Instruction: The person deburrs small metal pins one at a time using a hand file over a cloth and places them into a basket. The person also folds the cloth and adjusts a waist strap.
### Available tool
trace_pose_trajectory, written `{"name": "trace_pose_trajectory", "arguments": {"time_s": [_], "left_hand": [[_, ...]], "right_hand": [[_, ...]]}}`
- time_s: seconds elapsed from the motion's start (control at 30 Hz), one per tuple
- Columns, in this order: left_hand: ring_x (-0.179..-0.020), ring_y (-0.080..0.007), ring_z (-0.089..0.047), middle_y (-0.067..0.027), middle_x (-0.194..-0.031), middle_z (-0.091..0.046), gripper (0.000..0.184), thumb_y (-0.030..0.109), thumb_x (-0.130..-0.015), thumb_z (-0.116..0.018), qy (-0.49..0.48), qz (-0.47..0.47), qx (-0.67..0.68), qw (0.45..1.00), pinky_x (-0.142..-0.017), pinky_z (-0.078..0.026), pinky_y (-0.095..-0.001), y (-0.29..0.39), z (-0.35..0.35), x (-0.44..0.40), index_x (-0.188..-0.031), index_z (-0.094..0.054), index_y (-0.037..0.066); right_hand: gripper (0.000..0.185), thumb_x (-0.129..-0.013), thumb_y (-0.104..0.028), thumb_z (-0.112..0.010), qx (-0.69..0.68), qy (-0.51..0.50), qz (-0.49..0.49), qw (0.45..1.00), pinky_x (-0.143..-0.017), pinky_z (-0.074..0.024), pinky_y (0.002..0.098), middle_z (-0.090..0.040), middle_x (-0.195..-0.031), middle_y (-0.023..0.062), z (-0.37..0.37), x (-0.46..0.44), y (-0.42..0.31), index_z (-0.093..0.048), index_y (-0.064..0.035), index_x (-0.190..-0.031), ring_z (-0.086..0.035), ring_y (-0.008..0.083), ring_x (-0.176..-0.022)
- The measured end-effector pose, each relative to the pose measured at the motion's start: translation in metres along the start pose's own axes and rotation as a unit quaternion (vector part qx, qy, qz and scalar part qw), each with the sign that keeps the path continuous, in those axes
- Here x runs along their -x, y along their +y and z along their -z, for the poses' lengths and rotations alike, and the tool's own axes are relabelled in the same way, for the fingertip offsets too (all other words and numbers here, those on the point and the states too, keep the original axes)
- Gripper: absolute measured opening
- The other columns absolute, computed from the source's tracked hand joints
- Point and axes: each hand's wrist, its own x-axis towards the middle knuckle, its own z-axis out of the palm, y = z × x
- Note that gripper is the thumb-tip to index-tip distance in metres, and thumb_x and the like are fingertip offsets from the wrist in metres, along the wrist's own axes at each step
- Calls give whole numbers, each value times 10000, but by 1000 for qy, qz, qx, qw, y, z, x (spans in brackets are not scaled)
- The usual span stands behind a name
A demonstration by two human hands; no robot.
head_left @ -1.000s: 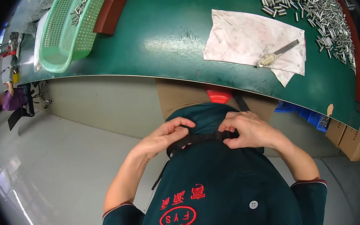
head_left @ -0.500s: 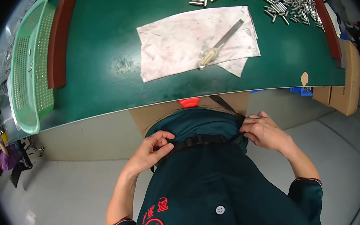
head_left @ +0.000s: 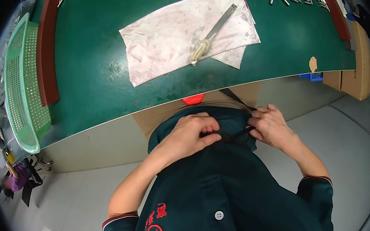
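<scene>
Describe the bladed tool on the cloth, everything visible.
The tool has a straight, flat, narrow grey blade, metal by its look, and a thicker handle wrapped in pale, yellowish material. It lies diagonally on the stained whitish cloth, blade pointing away and to the right, handle end at the cloth's near edge. Neither hand touches it. Edge sharpness can't be judged.

From over here, the strap (head_left: 242, 132) is black, narrow and flexible, lying across the waist over the dark green shirt (head_left: 191, 177). Its dark middle is hard to make out beside the left fingers (head_left: 209, 123). It rises toward 2 o'clock into the right fingers (head_left: 255, 123), where a black length also slants off toward 10 o'clock, reaching the bench (head_left: 99, 99) edge.
</scene>
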Motion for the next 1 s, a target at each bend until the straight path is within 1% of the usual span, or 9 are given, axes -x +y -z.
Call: {"name": "trace_pose_trajectory", "arguments": {"time_s": [0.17,0.3,0.4,0.5,0.63,0.73,0.83,0.93,1.0], "left_hand": [[-783,-285,-558,-120,-782,-561,296,226,-694,-713,-59,31,-55,996,-708,-434,-365,-2,-2,-6,-834,-590,-3],[-779,-276,-552,-127,-828,-548,340,234,-694,-717,-101,-20,-81,991,-687,-441,-361,-3,-4,-4,-883,-583,-15],[-884,-312,-537,-135,-847,-556,337,252,-675,-693,-121,17,-63,991,-788,-413,-396,-5,-11,-6,-855,-590,-14],[-891,-314,-535,-135,-856,-555,323,233,-669,-670,-113,15,-68,991,-798,-411,-403,-6,-16,-9,-858,-591,-15],[-827,-299,-536,-127,-806,-549,294,214,-663,-669,-72,-24,-70,995,-741,-418,-386,-16,-20,-4,-834,-586,-9],[-766,-285,-534,-116,-755,-540,265,196,-661,-678,-27,-58,-71,995,-690,-423,-371,-20,-22,2,-804,-576,-4],[-760,-280,-526,-110,-754,-534,265,191,-657,-677,-8,-71,-64,995,-695,-416,-370,-18,-20,4,-803,-569,-2],[-754,-273,-516,-102,-754,-526,269,192,-651,-680,-16,-70,-53,996,-701,-408,-365,-18,-22,2,-800,-560,2],[-752,-269,-512,-97,-757,-522,271,193,-648,-682,-32,-66,-49,996,-704,-403,-362,-17,-22,1,-796,-555,5]], "right_hand": [[297,-485,-5,-603,-53,152,64,985,-552,-342,322,-528,-600,13,11,-18,-30,-599,-75,-774,-511,191,-610],[308,-483,2,-592,-38,176,67,981,-548,-345,325,-556,-627,15,7,-29,-45,-606,-72,-782,-520,196,-616],[39,-645,-98,-614,55,91,-1,994,-589,-356,329,-539,-600,27,24,-17,-38,-579,-89,-660,-533,181,-649],[22,-693,-122,-605,111,-95,-39,989,-696,-346,344,-559,-673,34,14,1,-1,-596,-102,-691,-535,183,-767],[97,-719,-153,-612,155,-95,-55,982,-744,-356,338,-567,-597,68,-11,4,-5,-568,-67,-717,-558,212,-716],[185,-637,-134,-667,43,22,-32,998,-741,-366,335,-507,-498,84,21,-3,-45,-499,-62,-668,-542,246,-567],[249,-601,-90,-657,-22,55,13,998,-667,-407,348,-452,-461,76,40,16,-76,-561,-34,-824,-498,268,-478],[287,-651,-173,-664,-47,-106,-31,993,-582,-408,341,-525,-568,95,67,18,-69,-572,-57,-897,-541,255,-564],[280,-709,-249,-684,-282,-165,-22,945,-562,-419,324,-548,-612,82,45,17,-32,-590,-59,-892,-565,215,-603]]}}
